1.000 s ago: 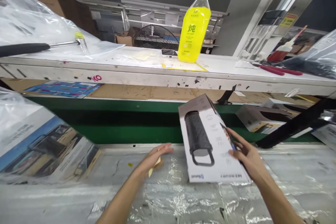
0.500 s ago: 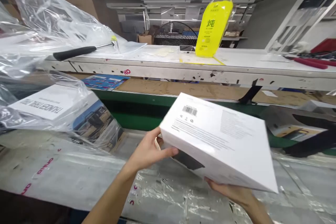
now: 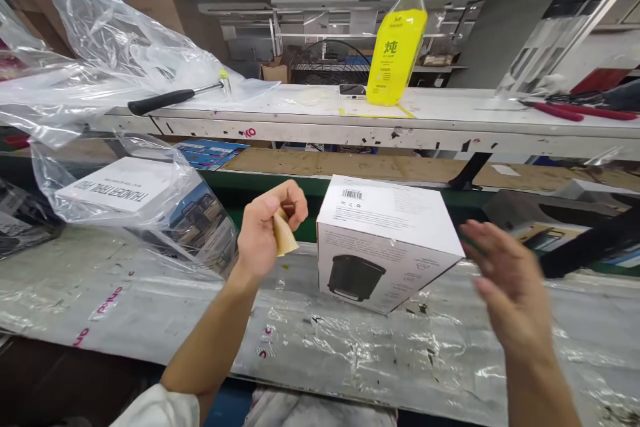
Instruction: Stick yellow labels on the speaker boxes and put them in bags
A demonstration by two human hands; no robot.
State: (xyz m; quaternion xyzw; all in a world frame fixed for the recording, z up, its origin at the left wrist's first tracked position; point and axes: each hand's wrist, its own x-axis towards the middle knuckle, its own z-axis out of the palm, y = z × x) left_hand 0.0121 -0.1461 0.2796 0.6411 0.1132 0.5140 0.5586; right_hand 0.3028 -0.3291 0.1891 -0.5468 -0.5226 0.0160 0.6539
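Note:
A white printed carton [image 3: 390, 213] stands upright on the plastic-covered bench, its barcode on the top face and a picture of a black bin-like product on the front. To its left, my left hand [image 3: 265, 227] is closed around a small pale-yellow cloth or folded piece [image 3: 284, 233], apart from the carton. At the carton's right side, my right hand [image 3: 515, 287] is open with fingers spread and holds nothing; whether a fingertip touches the edge I cannot tell. Farther left sits another carton [image 3: 120, 183] partly inside a clear plastic bag [image 3: 55, 193].
Above runs a white shelf [image 3: 310, 117] bearing a yellow drink bottle [image 3: 397, 47], a phone [image 3: 353, 91], a black-handled tool [image 3: 160, 102] and red-handled tools [image 3: 555, 111]. More cartons [image 3: 540, 213] stand at the right behind a black bracket [image 3: 595, 237].
The white carton has gone from tilted in both hands to standing on the bench. Both hands have let go; the right one has moved to its right side, the left one away leftward.

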